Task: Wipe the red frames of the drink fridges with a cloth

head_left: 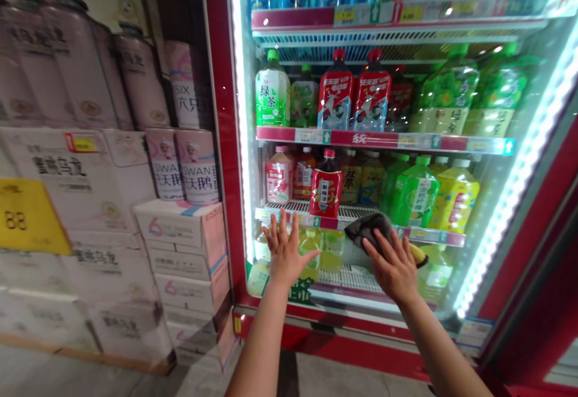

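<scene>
My left hand (285,253) is raised with its fingers spread in front of the lower shelves of a lit drinks fridge (220,144). It holds nothing. My right hand (394,267) lies over a grey cloth (365,226) with a yellow edge, pressing it flat at the height of the lower shelf edge. Whether a glass door lies under both hands is hard to make out. Between and above the hands stands a red bottle (326,187). Right of it are a green bottle (418,195) and a yellow bottle (458,198).
Stacked white cartons (174,228) and pink cans (196,165) stand close to the left of the fridge. A yellow price sign (31,216) hangs on the cartons further left. Upper shelves carry more bottles, such as a green tea bottle (273,93). Grey floor (198,382) shows below.
</scene>
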A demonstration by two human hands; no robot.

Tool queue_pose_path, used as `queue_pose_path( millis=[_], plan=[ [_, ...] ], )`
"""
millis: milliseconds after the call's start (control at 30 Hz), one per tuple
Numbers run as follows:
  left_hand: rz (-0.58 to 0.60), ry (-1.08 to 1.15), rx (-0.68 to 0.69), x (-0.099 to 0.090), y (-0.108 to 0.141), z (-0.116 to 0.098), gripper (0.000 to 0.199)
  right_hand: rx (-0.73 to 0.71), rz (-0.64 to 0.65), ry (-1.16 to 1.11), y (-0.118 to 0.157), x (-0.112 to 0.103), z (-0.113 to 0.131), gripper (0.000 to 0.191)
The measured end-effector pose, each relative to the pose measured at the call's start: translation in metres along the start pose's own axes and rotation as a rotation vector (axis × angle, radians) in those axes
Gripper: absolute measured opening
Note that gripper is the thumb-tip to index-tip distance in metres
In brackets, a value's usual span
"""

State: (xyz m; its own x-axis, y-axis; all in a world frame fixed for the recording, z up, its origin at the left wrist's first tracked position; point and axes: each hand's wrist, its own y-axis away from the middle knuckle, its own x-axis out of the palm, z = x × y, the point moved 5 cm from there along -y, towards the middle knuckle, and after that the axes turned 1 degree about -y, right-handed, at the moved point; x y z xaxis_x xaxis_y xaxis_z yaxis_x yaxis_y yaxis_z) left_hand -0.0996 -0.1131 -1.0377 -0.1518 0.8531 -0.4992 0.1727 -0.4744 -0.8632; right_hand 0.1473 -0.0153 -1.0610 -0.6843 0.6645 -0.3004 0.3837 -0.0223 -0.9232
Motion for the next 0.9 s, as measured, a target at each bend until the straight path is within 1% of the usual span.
queue_pose_path(
  millis=[67, 133, 167, 233, 300, 333, 367, 400, 433, 467, 533, 567, 600, 633, 667, 733, 800, 833, 900],
  plan=[
    [0.004, -0.002, -0.02, -0.002, -0.001, 0.007, 0.124, 0.123, -0.095, 0.025, -0.025, -0.003, 0.0, 0.074],
    [0.006, 0.004, -0.039, -0.004, -0.001, 0.013, 0.122, 0.189, -0.148, 0.015, -0.051, 0.003, 0.017, 0.074],
    [0.006, 0.011, -0.05, -0.004, -0.001, 0.015, 0.121, 0.182, -0.149, 0.001, -0.062, 0.008, 0.031, 0.073],
    [0.002, 0.027, -0.074, -0.004, 0.001, 0.018, 0.119, 0.074, -0.082, -0.032, -0.073, 0.021, 0.06, 0.07],
    [-0.004, 0.043, -0.088, -0.004, 0.003, 0.021, 0.114, -0.113, 0.044, -0.066, -0.067, 0.03, 0.081, 0.065],
    [-0.007, 0.047, -0.088, -0.003, 0.005, 0.022, 0.111, -0.208, 0.108, -0.079, -0.059, 0.032, 0.086, 0.062],
    [-0.007, 0.05, -0.087, -0.003, 0.006, 0.024, 0.11, -0.283, 0.155, -0.086, -0.052, 0.031, 0.086, 0.06],
    [-0.005, 0.051, -0.087, -0.002, 0.008, 0.026, 0.109, -0.322, 0.177, -0.086, -0.047, 0.029, 0.081, 0.059],
    [-0.002, 0.05, -0.092, -0.001, 0.009, 0.029, 0.111, -0.322, 0.168, -0.079, -0.046, 0.025, 0.073, 0.059],
    [0.001, 0.05, -0.102, -0.001, 0.01, 0.032, 0.113, -0.285, 0.129, -0.067, -0.05, 0.021, 0.064, 0.06],
    [0.002, 0.055, -0.133, 0.001, 0.012, 0.038, 0.119, -0.154, -0.002, -0.038, -0.074, 0.014, 0.05, 0.065],
    [-0.003, 0.058, -0.149, 0.001, 0.013, 0.041, 0.121, -0.098, -0.066, -0.033, -0.09, 0.013, 0.048, 0.067],
    [-0.012, 0.062, -0.16, 0.002, 0.014, 0.042, 0.123, -0.065, -0.109, -0.036, -0.106, 0.014, 0.052, 0.069],
    [-0.024, 0.065, -0.165, 0.003, 0.015, 0.043, 0.123, -0.059, -0.121, -0.046, -0.121, 0.018, 0.06, 0.07],
    [-0.038, 0.068, -0.17, 0.004, 0.016, 0.044, 0.123, -0.077, -0.106, -0.06, -0.133, 0.023, 0.071, 0.07],
    [-0.064, 0.072, -0.191, 0.005, 0.019, 0.046, 0.123, -0.172, -0.022, -0.091, -0.143, 0.036, 0.096, 0.068],
    [-0.08, 0.081, -0.231, 0.006, 0.022, 0.051, 0.124, -0.327, 0.085, -0.131, -0.135, 0.044, 0.115, 0.064],
    [-0.083, 0.086, -0.253, 0.006, 0.024, 0.055, 0.124, -0.416, 0.132, -0.155, -0.127, 0.046, 0.12, 0.062],
    [-0.089, 0.093, -0.286, 0.004, 0.027, 0.062, 0.124, -0.556, 0.191, -0.198, -0.116, 0.044, 0.121, 0.057]
  ],
)
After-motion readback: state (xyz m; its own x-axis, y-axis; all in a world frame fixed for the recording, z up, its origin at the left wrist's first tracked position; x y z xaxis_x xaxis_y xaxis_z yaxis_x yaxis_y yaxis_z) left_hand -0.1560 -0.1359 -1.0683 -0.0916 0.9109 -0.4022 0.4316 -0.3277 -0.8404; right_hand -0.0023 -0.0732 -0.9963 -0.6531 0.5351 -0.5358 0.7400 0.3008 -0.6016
